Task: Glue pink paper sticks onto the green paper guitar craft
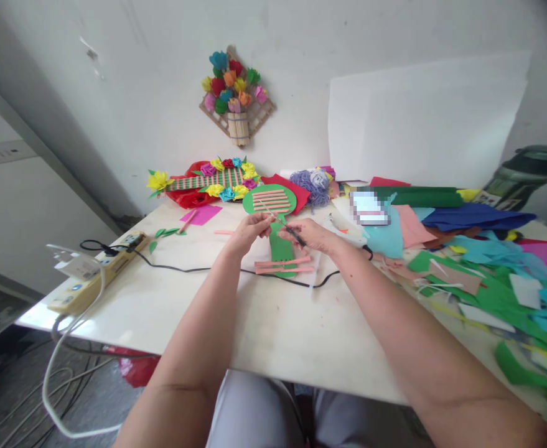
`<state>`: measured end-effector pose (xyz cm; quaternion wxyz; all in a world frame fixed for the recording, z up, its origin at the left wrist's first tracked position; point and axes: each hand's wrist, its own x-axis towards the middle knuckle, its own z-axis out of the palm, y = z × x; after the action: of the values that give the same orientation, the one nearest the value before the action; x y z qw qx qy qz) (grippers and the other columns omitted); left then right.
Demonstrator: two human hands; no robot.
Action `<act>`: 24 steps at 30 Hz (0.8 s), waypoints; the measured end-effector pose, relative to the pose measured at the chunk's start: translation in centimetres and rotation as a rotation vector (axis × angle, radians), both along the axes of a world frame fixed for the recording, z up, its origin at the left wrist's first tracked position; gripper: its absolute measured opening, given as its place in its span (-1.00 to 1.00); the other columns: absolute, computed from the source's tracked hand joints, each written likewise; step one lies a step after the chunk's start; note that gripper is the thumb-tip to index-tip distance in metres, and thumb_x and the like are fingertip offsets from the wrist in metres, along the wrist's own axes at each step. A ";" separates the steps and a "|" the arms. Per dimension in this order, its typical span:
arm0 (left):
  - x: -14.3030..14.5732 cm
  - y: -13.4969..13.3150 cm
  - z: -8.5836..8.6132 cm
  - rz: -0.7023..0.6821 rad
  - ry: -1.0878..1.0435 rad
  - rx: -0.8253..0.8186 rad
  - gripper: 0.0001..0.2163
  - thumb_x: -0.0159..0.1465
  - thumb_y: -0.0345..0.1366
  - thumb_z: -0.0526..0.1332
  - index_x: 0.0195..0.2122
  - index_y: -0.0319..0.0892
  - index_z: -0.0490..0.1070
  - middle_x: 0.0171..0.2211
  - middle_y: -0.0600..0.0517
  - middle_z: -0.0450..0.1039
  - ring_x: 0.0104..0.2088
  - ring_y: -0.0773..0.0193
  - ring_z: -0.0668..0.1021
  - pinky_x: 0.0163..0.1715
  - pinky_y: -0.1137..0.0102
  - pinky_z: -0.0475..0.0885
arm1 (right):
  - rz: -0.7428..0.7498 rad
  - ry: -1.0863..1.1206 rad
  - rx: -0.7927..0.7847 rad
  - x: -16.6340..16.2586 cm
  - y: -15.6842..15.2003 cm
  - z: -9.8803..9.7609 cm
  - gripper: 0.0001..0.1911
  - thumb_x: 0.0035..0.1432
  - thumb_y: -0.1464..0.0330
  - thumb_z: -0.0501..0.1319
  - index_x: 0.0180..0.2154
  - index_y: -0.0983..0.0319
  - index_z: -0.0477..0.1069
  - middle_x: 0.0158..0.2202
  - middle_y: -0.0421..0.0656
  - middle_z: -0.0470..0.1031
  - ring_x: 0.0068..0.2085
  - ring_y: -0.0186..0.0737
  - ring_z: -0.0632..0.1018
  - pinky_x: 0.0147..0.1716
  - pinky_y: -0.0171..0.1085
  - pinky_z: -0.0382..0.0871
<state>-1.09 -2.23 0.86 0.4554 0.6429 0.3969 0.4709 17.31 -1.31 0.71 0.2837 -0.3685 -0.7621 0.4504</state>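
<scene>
My right hand (308, 233) is closed around a slim dark-handled metal tool (294, 235), its thin tip pointing up and left toward my other hand. The exact kind of tool is too small to tell. Fingers pinched together, my left hand (253, 229) meets the tip; what it holds is unclear. Just beyond and beneath both hands lies a green paddle-shaped cutout (281, 242) with a round head. Several pink rolled paper strips (272, 200) sit in rows across that head. More pink strips (283, 267) lie over its lower end.
A black cord (193, 270) runs across the white table from a power strip (98, 274) at left. Behind are a flower-trimmed paper guitar (208, 182) and purple yarn (311, 186). A white glue gun (345, 233) lies right of my hands, before scattered coloured paper (469, 280).
</scene>
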 end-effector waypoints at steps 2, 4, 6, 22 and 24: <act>-0.2 0.0 -0.1 -0.004 -0.008 -0.003 -0.75 0.12 -0.10 0.19 -0.46 -0.21 0.34 -0.68 0.13 0.21 -0.63 0.46 0.24 -0.58 0.46 0.11 | -0.009 -0.004 0.020 -0.1 0.0 -0.1 -0.70 -0.09 0.17 0.20 -0.41 0.29 0.39 -0.68 -0.33 0.18 -0.72 -0.45 0.24 -0.77 -0.40 0.16; -0.3 0.1 -0.2 -0.007 -0.030 -0.011 -0.76 0.11 -0.11 0.20 -0.46 -0.21 0.34 -0.68 0.12 0.23 -0.63 0.46 0.25 -0.58 0.47 0.12 | -0.030 -0.007 0.034 -0.3 0.1 -0.3 -0.67 -0.10 0.15 0.21 -0.39 0.31 0.42 -0.69 -0.32 0.19 -0.72 -0.44 0.23 -0.77 -0.39 0.15; -0.4 0.1 -0.3 -0.010 -0.054 -0.020 -0.76 0.10 -0.11 0.21 -0.47 -0.21 0.35 -0.67 0.12 0.25 -0.63 0.47 0.26 -0.58 0.47 0.13 | -0.076 -0.017 0.032 -0.4 0.1 -0.4 -0.64 -0.12 0.13 0.24 -0.41 0.32 0.43 -0.71 -0.32 0.18 -0.73 -0.44 0.22 -0.78 -0.38 0.14; 1.0 0.3 -0.9 0.001 -0.082 0.001 -0.68 -0.13 -0.21 0.39 -0.38 -0.23 0.40 -0.57 0.11 0.37 -0.55 0.43 0.39 -0.55 0.48 0.23 | -0.286 0.399 -0.106 -0.6 -0.8 1.8 -0.52 -0.27 0.29 0.38 -0.23 0.31 0.37 -0.67 -0.34 0.30 -0.65 -0.46 0.31 -0.71 -0.45 0.18; 1.5 0.3 -0.9 -0.002 -0.097 -0.003 -0.66 -0.17 -0.22 0.40 -0.40 -0.23 0.37 -0.56 0.10 0.39 -0.51 0.39 0.44 -0.51 0.47 0.27 | -0.310 0.386 -0.127 -0.7 -0.9 1.9 -0.53 -0.27 0.33 0.38 -0.24 0.31 0.37 -0.64 -0.32 0.32 -0.62 -0.45 0.33 -0.70 -0.45 0.19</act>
<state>0.43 -1.91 -0.08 0.4757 0.6190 0.3744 0.5004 16.61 -2.19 2.58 0.4660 -0.4053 -0.5983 0.5105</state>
